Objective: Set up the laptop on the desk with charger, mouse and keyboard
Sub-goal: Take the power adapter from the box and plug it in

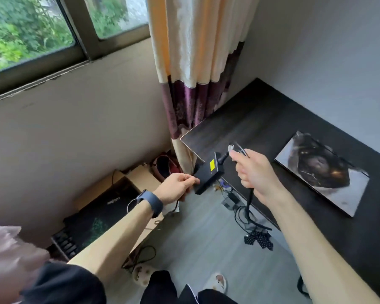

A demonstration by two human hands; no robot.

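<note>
2 bare forearms reach up from the bottom of the frame and meet at the desk's (239, 126) near corner, in the middle of the picture. The left hand (178, 186), with a watch (150, 201) on its wrist, pinches the lower end of the black charger (206, 175) between fingertips and thumb, so the brick hangs in the air just off the desk edge, yellow label up. The right hand (253, 172) is curled round the cable (249, 201) close to where it enters the brick; the rest of the cable drops below the fist to the floor, where other wires lie.

At centre right the laptop (323, 174) lies closed on the desk, well apart from the charger. The keyboard (64, 243) sits at lower left, in a cardboard box (140, 177) on the floor. No mouse can be made out.

Risks from here, as I judge them: the fingertip pinch is light for a brick, so a tug from the other hand could pull it loose. The hanging cable may snag on the desk edge or tangle with the floor wires. Pulling near the plug could strain that joint.
</note>
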